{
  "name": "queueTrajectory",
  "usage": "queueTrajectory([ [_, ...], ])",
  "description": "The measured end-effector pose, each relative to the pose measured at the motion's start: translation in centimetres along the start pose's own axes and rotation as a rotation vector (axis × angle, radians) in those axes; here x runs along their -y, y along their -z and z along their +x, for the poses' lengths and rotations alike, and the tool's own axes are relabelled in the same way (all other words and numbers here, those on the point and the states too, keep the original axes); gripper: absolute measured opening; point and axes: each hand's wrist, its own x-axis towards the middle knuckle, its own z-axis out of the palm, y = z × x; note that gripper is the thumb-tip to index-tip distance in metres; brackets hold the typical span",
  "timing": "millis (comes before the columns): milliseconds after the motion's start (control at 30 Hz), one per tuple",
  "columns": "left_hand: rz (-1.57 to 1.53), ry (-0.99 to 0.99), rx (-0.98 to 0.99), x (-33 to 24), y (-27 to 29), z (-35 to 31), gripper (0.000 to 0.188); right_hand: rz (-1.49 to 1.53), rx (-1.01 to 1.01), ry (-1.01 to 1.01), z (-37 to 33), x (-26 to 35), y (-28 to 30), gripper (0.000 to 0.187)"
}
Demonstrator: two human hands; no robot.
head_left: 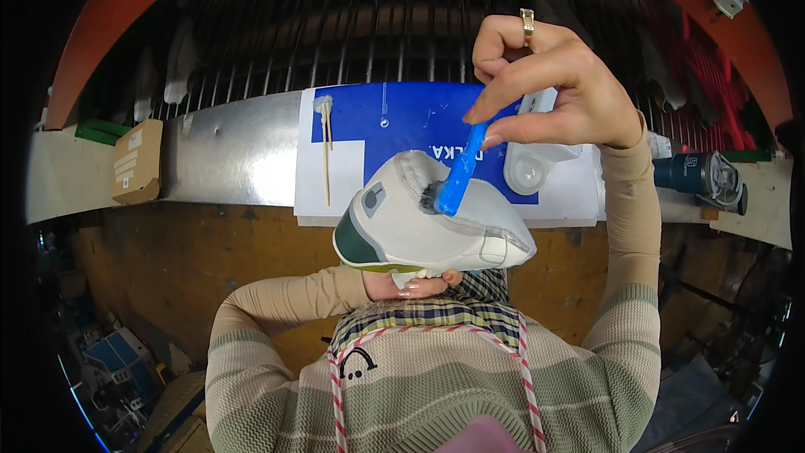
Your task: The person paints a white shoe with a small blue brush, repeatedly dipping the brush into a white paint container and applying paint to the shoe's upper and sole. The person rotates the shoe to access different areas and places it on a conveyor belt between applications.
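**Blue Brush Meets White Shoe at the Workshop Bench**

A person in a striped sweater and plaid apron works a blue-handled brush against a white shoe, its dark bristles touching the upper side near a grey band. The shoe, dark green at its 8 o'clock end, sits in front of the person's chest, overlapping the near edge of the bench from where we look. The right hand, between 1 and 2 o'clock from the shoe, pinches the brush handle between thumb and fingers. The left hand, at 6 o'clock, cups the shoe from beneath, its palm mostly hidden.

On the bench, reckoned from the shoe, two wooden sticks lie at 10 o'clock on a blue-and-white sheet; a white container stands at 2. A cardboard box rests just past 9, a dark tumbler just before 3. Metal rods line 12 o'clock.
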Motion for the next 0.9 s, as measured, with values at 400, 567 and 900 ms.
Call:
queueTrajectory([
  [400, -0.041, 0.073, 0.187, 0.1, 0.1, 0.5, 0.063, -0.011, 0.064, -0.059, -0.5, 1.1, 0.3, 0.023],
  [567, -0.045, 0.082, 0.175, 0.0, -0.3, 0.6, 0.063, 0.034, 0.020, -0.048, -0.4, 1.6, 0.8, 0.025],
  [900, -0.023, 0.121, 0.360, -0.6, 1.0, 1.3, 0.063, 0.008, 0.024, -0.055, -0.9, 2.2, 0.6, 0.033],
])
